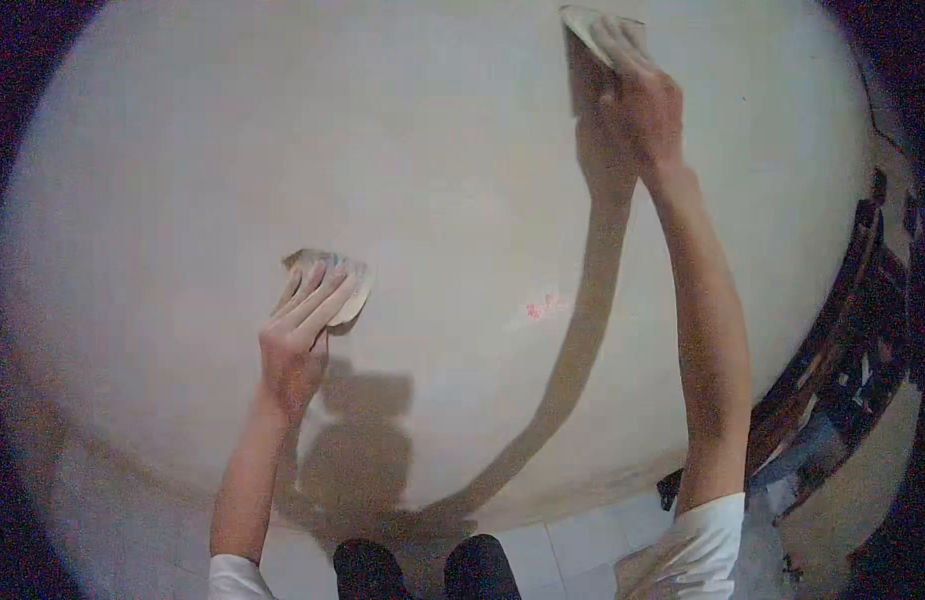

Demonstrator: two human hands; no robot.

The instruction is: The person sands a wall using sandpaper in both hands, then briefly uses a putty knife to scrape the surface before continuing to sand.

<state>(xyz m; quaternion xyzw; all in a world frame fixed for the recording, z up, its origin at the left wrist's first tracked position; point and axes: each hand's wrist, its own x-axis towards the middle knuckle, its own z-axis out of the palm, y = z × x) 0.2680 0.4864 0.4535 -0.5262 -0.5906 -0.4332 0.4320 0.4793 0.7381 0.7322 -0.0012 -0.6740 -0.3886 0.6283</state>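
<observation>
- A pale wall (pixel 432 150) is found to fill most of the view, worked by the right hand (pixel 642 105) with a far sheet (pixel 586 28) and by the left hand (pixel 307 325) with a near sheet (pixel 354 300). The step in hand is judged to be rubbing of the surface; flat fingers and even pressure would be called for by any further stroke.
- A long shadow (pixel 592 290) is cast on the wall, just left of the right forearm (pixel 707 310).
- A tiled floor (pixel 592 545) is noted at the near edge.
- Dark clutter (pixel 832 410) is noted at the right; its separate items cannot be made out.
- The right hand is placed far and right of centre. The far sheet is grasped, with extended fingers laid over it.
- The left hand is placed nearer and left of centre. The near sheet is grasped beneath spread fingers.
- The far sheet is located under the right fingertips, its pale edge exposed to their left; whether it lies wholly against the wall cannot be told.
- The near sheet is located under the left fingers, one corner exposed at left and a curved edge at right.
- A pink mark (pixel 545 307) is observed on the wall between the forearms, beside the shadow.
</observation>
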